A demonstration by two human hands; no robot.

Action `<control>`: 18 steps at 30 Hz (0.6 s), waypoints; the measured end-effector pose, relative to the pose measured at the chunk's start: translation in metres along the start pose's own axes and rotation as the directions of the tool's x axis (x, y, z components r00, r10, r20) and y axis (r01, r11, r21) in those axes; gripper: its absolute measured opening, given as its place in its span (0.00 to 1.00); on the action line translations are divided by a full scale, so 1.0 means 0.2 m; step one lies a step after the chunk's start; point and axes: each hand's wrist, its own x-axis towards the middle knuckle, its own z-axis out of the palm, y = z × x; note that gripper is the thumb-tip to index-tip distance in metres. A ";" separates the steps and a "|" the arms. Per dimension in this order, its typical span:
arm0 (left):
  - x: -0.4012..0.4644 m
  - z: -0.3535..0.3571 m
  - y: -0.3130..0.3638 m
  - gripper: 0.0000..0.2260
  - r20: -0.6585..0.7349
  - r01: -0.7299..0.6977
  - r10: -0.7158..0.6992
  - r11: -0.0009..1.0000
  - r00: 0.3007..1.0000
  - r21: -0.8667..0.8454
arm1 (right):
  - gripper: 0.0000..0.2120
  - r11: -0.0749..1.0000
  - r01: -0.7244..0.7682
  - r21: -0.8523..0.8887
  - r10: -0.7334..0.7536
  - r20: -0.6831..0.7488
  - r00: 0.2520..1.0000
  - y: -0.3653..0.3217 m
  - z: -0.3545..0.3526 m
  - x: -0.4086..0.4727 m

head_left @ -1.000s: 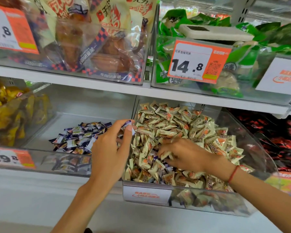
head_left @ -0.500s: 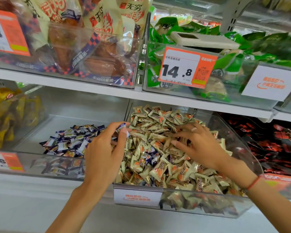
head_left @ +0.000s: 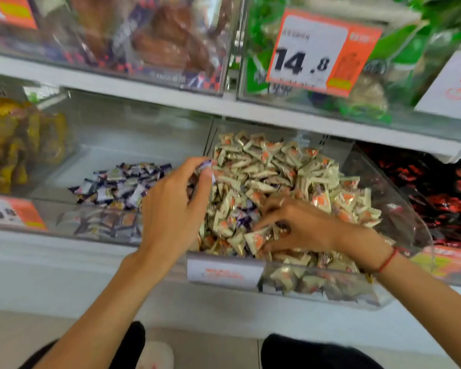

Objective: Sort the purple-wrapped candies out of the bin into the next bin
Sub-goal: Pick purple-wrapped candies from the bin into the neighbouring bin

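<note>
Head view: left hand (head_left: 171,209) pinches crinkly purple candy (head_left: 206,166); right hand (head_left: 301,227) clutches glossy triangular cream candies (head_left: 258,238).

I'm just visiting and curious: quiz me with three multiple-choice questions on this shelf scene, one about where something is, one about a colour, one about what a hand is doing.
1. Where does the pile of purple-wrapped candies lie?
A. In the bin left of the cream-wrapped candies
B. On the floor
C. On the top shelf

2. What colour is the band on the right wrist?
A. Green
B. Red
C. White

3. What is the left hand doing?
A. Resting flat on the shelf
B. Pointing at the price tag
C. Pinching a purple-wrapped candy

Answers: 1 A, the purple pile sits in the clear bin next to the cream-wrapped candies. 2 B, a red cord circles that wrist. 3 C, a purple wrapper shows at its fingertips.
</note>
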 end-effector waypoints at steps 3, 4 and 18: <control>0.00 0.00 0.01 0.11 -0.002 0.030 -0.030 0.999 1.000 -0.029 | 0.13 1.000 0.009 -0.016 -0.010 -0.073 0.997 0.00 0.02 0.02; 0.00 0.00 0.01 0.11 -0.005 0.041 -0.041 0.998 0.999 -0.042 | 0.12 0.999 0.015 0.031 -0.013 -0.085 0.996 -0.01 0.03 0.02; 0.02 0.00 0.02 0.13 -0.048 0.061 -0.067 0.992 0.997 -0.114 | 0.10 0.938 -0.009 0.347 0.105 -0.261 0.960 0.02 -0.15 -0.28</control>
